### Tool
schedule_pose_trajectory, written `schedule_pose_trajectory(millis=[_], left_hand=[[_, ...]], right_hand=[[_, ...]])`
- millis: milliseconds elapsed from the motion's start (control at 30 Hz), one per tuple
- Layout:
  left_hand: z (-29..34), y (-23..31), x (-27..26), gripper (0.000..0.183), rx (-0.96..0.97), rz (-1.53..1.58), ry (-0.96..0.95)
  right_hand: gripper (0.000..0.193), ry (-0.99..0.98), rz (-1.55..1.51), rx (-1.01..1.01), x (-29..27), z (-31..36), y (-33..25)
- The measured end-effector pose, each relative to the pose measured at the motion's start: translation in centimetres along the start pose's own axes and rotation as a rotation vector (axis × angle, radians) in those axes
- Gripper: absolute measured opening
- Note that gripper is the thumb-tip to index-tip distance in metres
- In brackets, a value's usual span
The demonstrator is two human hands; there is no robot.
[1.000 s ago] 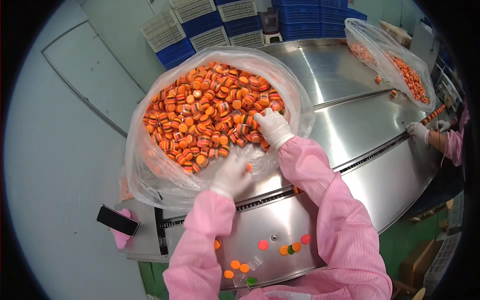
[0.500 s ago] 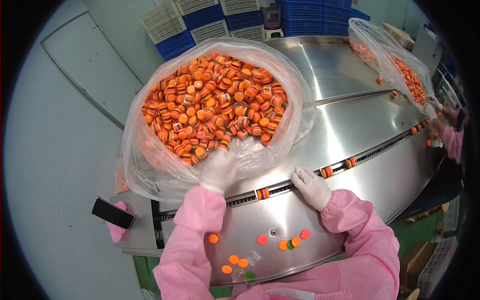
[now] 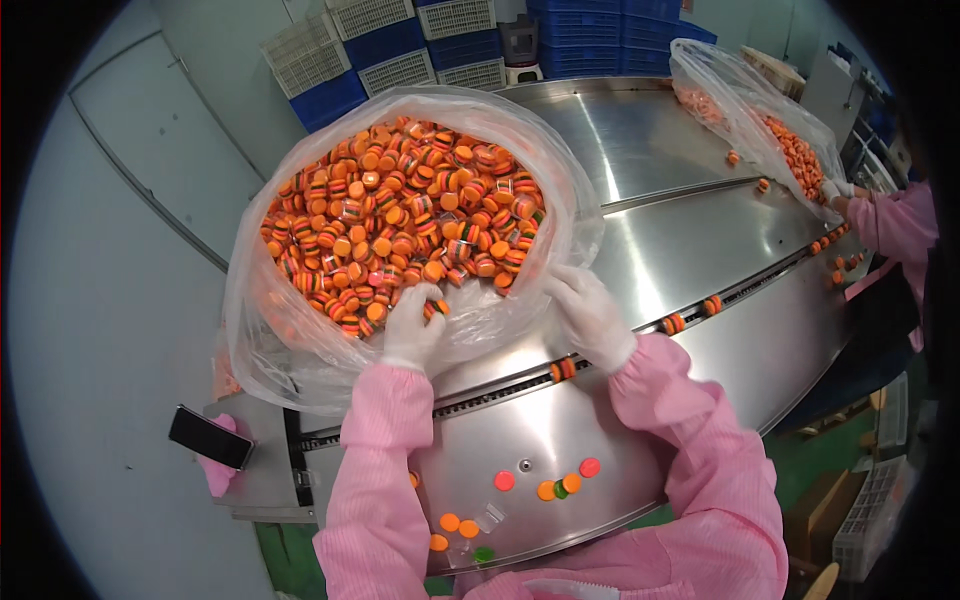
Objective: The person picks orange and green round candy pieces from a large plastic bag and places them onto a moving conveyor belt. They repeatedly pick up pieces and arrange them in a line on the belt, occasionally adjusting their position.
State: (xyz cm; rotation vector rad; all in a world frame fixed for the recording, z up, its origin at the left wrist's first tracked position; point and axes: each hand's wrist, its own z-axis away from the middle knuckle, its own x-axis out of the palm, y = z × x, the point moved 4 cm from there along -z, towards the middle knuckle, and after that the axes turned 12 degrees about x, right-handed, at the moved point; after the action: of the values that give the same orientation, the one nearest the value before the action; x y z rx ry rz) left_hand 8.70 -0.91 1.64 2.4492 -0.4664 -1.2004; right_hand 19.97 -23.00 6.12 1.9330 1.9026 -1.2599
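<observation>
A clear plastic bag [image 3: 262, 345], heaped with small wrapped candies in orange, red and dark green layers, lies open in front of me. At the heap's near edge, my left hand [image 3: 410, 330], in a white glove, has its fingers closed on a layered candy [image 3: 438, 307]. My gloved right hand [image 3: 592, 320] reaches up to the bag's right rim, fingers stretched out with no candy visible in them; whether they touch the plastic is unclear. Below it, a single layered candy [image 3: 563, 370] sits in the narrow conveyor track [image 3: 478, 400], with more farther right.
Loose orange, red and green discs [image 3: 504, 481] lie on the steel table [image 3: 620, 440] nearest me. A phone [image 3: 211, 437] rests on pink cloth at the left. Another person's pink sleeve [image 3: 895, 225] and a second candy bag [image 3: 735, 110] are at the right. Crates [image 3: 580, 40] stand behind.
My right hand has left the track and moved up to the bag's rim. My left hand now shows a candy in its fingers. Candies in the track have shifted right; the whole view has shifted slightly.
</observation>
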Motion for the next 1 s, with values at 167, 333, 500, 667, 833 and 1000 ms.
schedule_pose_trajectory(millis=[167,333,500,667,833,1000], left_hand=[[5.6,5.7,0.7,0.022,-0.026,0.092,-0.378],[8.3,5.8,1.7,0.019,-0.115,-0.069,-0.460],[3.2,3.1,0.7,0.015,0.037,-0.134,-0.191],[-0.6,-2.7,2.5,0.019,-0.033,-0.361,-0.174],[-0.1,-4.2,5.0,0.022,-0.133,-0.469,-0.366],[1.4,-4.4,4.1,0.024,-0.062,-0.328,-0.169]], right_hand=[[0.017,-0.087,0.335,0.098,10.0,-5.0,2.6],[0.017,-0.196,0.578,0.225,13.8,-7.0,3.3],[0.019,-0.251,0.639,0.302,12.2,-7.2,4.2],[0.017,-0.293,0.659,0.360,11.9,-7.7,3.5],[0.021,-0.372,0.555,0.311,11.4,-7.2,4.3],[0.027,-0.112,0.131,0.241,7.6,-6.7,1.4]])
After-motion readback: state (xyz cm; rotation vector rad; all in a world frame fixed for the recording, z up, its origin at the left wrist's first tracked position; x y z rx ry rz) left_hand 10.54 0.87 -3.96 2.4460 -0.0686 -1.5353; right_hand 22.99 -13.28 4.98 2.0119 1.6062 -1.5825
